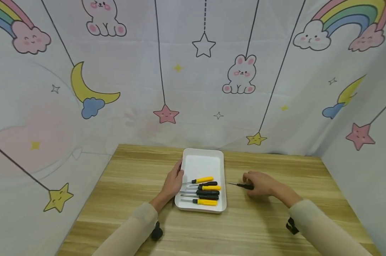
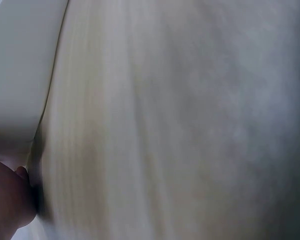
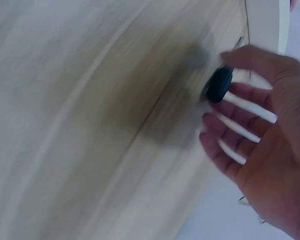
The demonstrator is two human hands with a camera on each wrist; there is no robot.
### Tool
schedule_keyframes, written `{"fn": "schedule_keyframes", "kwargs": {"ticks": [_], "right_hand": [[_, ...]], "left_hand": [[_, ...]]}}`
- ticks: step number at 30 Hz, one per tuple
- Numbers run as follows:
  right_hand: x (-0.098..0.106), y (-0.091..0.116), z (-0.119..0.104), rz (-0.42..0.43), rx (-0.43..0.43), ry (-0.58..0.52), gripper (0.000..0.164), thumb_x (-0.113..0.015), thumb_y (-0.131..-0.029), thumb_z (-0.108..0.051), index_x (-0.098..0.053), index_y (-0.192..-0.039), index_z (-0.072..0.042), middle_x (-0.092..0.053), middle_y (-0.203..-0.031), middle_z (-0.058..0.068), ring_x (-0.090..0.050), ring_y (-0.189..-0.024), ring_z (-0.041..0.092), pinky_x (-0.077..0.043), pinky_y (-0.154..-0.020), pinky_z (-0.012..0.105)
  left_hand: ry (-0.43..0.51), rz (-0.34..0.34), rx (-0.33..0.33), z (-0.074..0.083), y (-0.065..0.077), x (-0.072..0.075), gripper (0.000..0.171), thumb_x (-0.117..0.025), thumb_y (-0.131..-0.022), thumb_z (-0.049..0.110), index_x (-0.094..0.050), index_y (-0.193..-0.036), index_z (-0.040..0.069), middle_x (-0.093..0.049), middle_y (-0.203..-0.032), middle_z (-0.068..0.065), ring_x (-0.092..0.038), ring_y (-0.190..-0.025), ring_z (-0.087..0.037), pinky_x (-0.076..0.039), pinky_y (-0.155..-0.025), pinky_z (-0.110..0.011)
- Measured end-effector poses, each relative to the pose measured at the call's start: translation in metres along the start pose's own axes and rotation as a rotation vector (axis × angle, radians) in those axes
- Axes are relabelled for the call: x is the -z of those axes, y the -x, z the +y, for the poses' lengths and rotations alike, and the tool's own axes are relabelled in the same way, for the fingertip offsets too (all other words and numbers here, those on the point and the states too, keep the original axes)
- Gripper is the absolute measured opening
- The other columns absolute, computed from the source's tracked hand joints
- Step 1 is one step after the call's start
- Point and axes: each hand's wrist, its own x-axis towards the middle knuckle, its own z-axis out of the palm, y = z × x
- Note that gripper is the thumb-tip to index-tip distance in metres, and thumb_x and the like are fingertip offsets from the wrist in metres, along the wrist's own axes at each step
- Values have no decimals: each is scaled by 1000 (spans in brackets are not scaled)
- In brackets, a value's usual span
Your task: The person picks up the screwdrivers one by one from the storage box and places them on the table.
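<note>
A white rectangular tray [image 1: 202, 160] stands on the table, with several screwdrivers lying side by side in its near half. Some have yellow handles, like the yellow screwdriver [image 1: 207, 202] nearest the front rim; others are black, like the black screwdriver [image 1: 209, 192] in the middle. My left hand [image 1: 173, 183] holds the tray's left side, the thumb at the rim. In the left wrist view, part of that hand [image 2: 10, 200] shows against the tray wall [image 2: 20, 75]. To the tray's right, my right hand [image 1: 260, 184] pinches a black-handled screwdriver [image 3: 220, 84] between thumb and fingers, its shaft pointing toward the tray.
The wood-grain table [image 1: 141, 163] meets a white printed cloth [image 1: 193, 131] at its back edge. More cloth hangs along the right side. A small black object [image 1: 156, 232] shows by the left sleeve, and a black strap piece [image 1: 292, 226] by the right sleeve.
</note>
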Motion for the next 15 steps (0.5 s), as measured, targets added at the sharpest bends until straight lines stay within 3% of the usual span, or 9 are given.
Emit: {"fn": "schedule_keyframes", "kwargs": {"ticks": [4,9,15], "right_hand": [[-6,11,14,77,10,-158,30,-86,-85,-19,-71,-108,-6,-66,-96,1,-60,-85,15,-53,-74,35],[-16,24,26,129,-59,-362,28,-85,-90,-19,-72,-110,-4,-69,-100,5,-62,-87,15,-53,-74,29],[-26,28,30,185,-104,-416,20,-82,-93,-16,-73,-108,-6,-67,-95,0,-61,-82,11,-53,-71,27]], "left_hand": [[-1,-8,-3,1,1,-2,55,-40,-113,11,-30,-167,4,-36,-169,-15,-32,-156,-31,-27,-126,-50],[-4,-9,6,2,1,-2,55,-41,-112,11,-31,-166,3,-35,-169,-16,-32,-156,-31,-27,-126,-51],[-11,-4,10,1,0,0,55,-41,-112,11,-31,-166,3,-34,-170,-16,-31,-156,-32,-26,-126,-51]]}}
